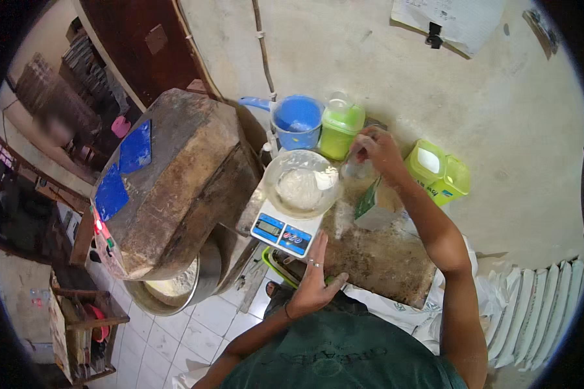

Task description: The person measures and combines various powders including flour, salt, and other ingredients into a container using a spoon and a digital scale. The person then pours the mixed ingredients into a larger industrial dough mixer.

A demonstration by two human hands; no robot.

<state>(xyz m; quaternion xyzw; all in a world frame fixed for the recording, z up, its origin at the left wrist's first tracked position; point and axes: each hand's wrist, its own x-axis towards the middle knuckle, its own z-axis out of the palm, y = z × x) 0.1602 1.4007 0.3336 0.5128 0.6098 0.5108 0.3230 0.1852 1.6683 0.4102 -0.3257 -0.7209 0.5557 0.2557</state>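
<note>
A white digital kitchen scale [250, 223] with a blue panel carries a translucent bowl [280, 163]. White powder [298, 189] lies in the bowl, with a paler heap at its right side. My left hand [315, 282] rests by the scale's near right corner, fingers outstretched and holding nothing. Right of the bowl, my right hand [379, 150] has its fingers pinched on a see-through plastic thing [355, 168]; whether it is a bag or a cup is unclear. Below that hand stands a green and white packet [368, 204].
A blue dipper [297, 120] and a lime-green lidded container [341, 129] stand against the wall. Another open green container [428, 162] is farther right. At left is a large brown-stained machine [182, 175] above a metal mixing bowl [207, 275]. White sacks [532, 318] are stacked at right.
</note>
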